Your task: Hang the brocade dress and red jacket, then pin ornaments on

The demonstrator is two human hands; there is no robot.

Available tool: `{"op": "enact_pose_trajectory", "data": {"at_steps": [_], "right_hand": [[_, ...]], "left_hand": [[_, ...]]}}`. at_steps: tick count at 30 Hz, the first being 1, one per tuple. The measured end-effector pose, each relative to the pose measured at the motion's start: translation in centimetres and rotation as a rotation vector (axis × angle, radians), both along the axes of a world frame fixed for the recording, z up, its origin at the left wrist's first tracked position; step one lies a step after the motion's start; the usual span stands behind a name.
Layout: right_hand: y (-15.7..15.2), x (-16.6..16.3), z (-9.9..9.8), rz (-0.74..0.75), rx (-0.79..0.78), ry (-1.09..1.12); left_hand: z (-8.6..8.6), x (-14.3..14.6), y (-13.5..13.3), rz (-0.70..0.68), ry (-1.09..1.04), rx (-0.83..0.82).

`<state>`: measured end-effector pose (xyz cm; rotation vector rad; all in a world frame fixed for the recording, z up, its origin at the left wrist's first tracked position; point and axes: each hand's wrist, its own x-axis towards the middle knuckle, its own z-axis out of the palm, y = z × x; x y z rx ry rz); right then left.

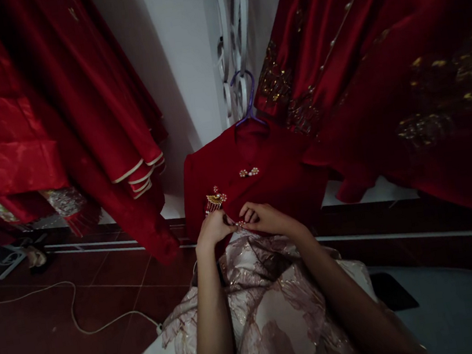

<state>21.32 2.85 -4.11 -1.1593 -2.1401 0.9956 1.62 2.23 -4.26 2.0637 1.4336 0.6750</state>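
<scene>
A dark red jacket (pixel 262 179) hangs on a purple hanger (pixel 247 102) straight ahead. It has a pearl clasp (pixel 249 172) at mid-chest and a gold tasselled brooch (pixel 215 200) to the left. My left hand (pixel 213 229) and my right hand (pixel 263 217) meet at the jacket's lower front. Both pinch the fabric around a small pearl fastening (pixel 239 223) between the fingertips. Below the jacket a pale pink and gold brocade skirt (pixel 258 308) spreads under my forearms.
Red garments (pixel 401 71) hang at right and more red robes (pixel 33 111) at left, close to the jacket. A white wall (pixel 184 61) stands behind. A white cable (pixel 73 305) runs over the dark red tiled floor. A dark phone (pixel 392 291) lies on a grey surface at right.
</scene>
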Motion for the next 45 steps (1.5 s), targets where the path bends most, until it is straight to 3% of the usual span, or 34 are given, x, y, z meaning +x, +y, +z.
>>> {"op": "enact_pose_trajectory", "data": {"at_steps": [14,24,28,32,36,45], "right_hand": [[0.3,-0.4,-0.5,-0.029,0.031,-0.014],[0.0,0.9,0.8,-0.005,-0.043,0.011],[-0.2,1.4,1.3,0.073,-0.11,0.036],[-0.4,1.9,1.8,0.136,-0.172,0.048],[-0.6,2.2,2.2,0.165,-0.194,0.042],[-0.6,2.0,2.2,0.183,-0.165,0.01]], "left_hand": [[-0.6,0.3,0.2,-0.018,-0.103,0.016],[-0.5,-0.3,0.0,-0.178,-0.506,-0.257],[0.2,-0.2,0.1,-0.036,-0.647,-0.176],[0.5,0.3,0.7,0.146,-1.015,-0.184],[0.1,0.9,1.2,0.221,-1.268,-0.224],[0.0,0.6,1.1,0.237,-1.298,-0.267]]}}
